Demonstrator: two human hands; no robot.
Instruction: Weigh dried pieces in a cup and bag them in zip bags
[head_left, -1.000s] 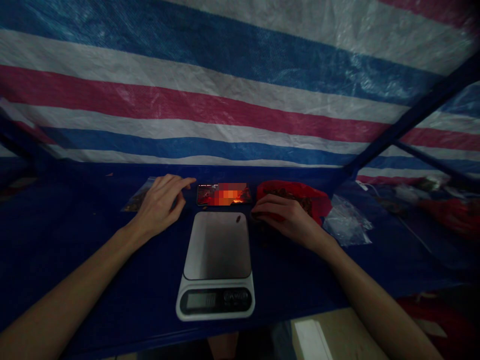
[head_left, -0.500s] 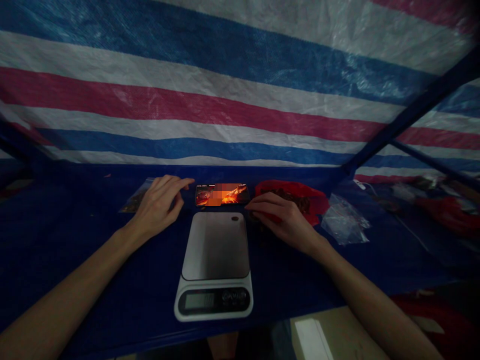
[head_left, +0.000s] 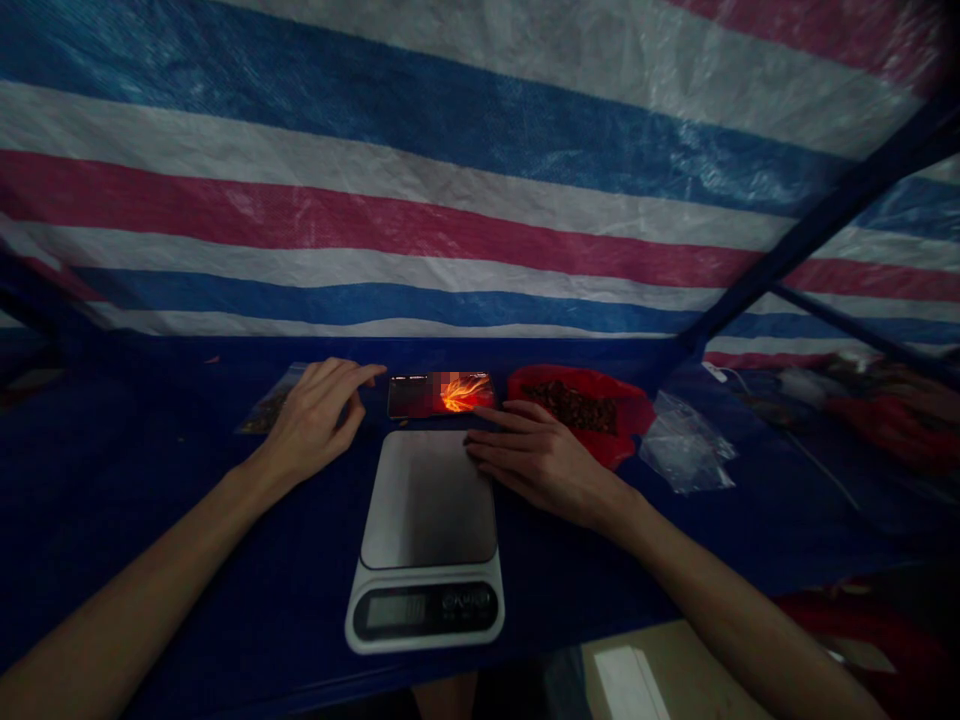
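My left hand [head_left: 313,412] hovers or rests left of the phone [head_left: 442,396], its fingers stretched toward the screen and the thumb apart. It partly covers a small clear bag [head_left: 271,400] with dark bits in it. My right hand [head_left: 536,452] is open, with long straight fingers over the far right corner of the digital kitchen scale [head_left: 427,500]; whether they touch the plate I cannot tell. One finger reaches close to the phone's lower edge. The scale's display is dim. Beyond the right hand lies a red bag [head_left: 634,405] of dark brown pieces [head_left: 574,405].
Clear plastic bags [head_left: 686,445] lie right of the red bag. A blue frame bar [head_left: 795,235] slants on the right, before a striped tarp [head_left: 420,230]. A white cable [head_left: 821,468] and more red plastic [head_left: 889,430] are farther right. Below the table edge sits a white box [head_left: 630,683].
My right hand has moved left from beside the red bag to the scale's far corner, covering the dark spot there. The phone's picture differs. My left hand stays nearly still.
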